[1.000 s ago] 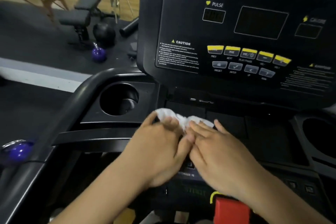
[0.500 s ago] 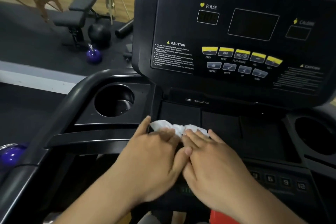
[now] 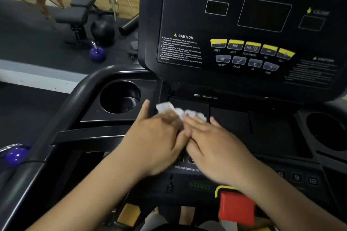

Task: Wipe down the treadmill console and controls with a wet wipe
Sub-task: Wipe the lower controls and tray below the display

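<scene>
The black treadmill console (image 3: 244, 30) rises ahead, with dark displays, yellow and grey buttons (image 3: 251, 47) and a caution label. Below it lies a flat black tray shelf (image 3: 231, 118). A crumpled white wet wipe (image 3: 178, 109) rests on the left part of that shelf. My left hand (image 3: 155, 140) and my right hand (image 3: 216, 144) lie side by side, palms down, fingers pressed on the wipe. Most of the wipe is hidden under my fingers. Both hands look slightly blurred.
A round cup holder (image 3: 120, 97) sits left of the shelf, another (image 3: 328, 131) at the far right. A red stop button (image 3: 236, 208) and number keys (image 3: 296, 177) are near me. Beyond the left handrail (image 3: 56, 118) stand a weight bench (image 3: 78, 9), a black ball and a purple kettlebell (image 3: 97, 53).
Both hands stay together on the wipe and have slid slightly left along the shelf. The camera has shifted a little, so the console sits differently in the frame.
</scene>
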A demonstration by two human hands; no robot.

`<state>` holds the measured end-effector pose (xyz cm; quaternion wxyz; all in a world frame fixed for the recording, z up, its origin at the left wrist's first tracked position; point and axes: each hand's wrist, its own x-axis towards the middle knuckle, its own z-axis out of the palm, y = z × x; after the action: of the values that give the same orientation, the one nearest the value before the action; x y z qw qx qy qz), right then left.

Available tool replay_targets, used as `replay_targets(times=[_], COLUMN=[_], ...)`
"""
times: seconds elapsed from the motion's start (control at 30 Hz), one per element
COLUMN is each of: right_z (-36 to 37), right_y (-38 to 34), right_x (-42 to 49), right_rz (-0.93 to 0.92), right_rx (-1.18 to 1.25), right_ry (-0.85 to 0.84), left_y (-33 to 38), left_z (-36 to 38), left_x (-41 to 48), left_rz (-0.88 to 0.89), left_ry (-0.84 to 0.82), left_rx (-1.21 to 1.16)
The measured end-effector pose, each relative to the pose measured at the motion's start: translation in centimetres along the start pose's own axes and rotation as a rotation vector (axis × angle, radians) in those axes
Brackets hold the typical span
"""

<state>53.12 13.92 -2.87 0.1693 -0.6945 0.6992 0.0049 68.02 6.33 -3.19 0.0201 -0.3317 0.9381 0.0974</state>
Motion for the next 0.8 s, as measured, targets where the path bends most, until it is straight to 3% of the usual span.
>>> replay_targets(times=[0.13, 0.33, 0.5, 0.63, 0.8], right_z=[-0.1, -0.7, -0.5, 0.0, -0.7], right_y=[1.0, -1.6, 0.0, -0.4, -1.7], right_x=[1.6, -1.4, 1.8, -1.9, -3.9], right_rz=[0.076, 0.019, 0.074, 0.106, 0.176], right_rx=[-0.063, 0.014, 0.016, 0.038, 0.079], right_ry=[0.048, -0.05, 0.03, 0.047, 0.078], left_y=[0.2, 1.0, -0.7, -0.2, -0.2], left_z=[0.0, -0.7, 0.0, 0.1, 0.1], left_x=[0.4, -1.5, 1.2, -0.7, -1.4], left_rz=[-0.001, 0.028, 0.01, 0.135, 0.14], left_ry=[0.03, 0.031, 0.052, 0.079, 0.104], left_rx=[0.032, -0.086, -0.041, -0.11, -0.111])
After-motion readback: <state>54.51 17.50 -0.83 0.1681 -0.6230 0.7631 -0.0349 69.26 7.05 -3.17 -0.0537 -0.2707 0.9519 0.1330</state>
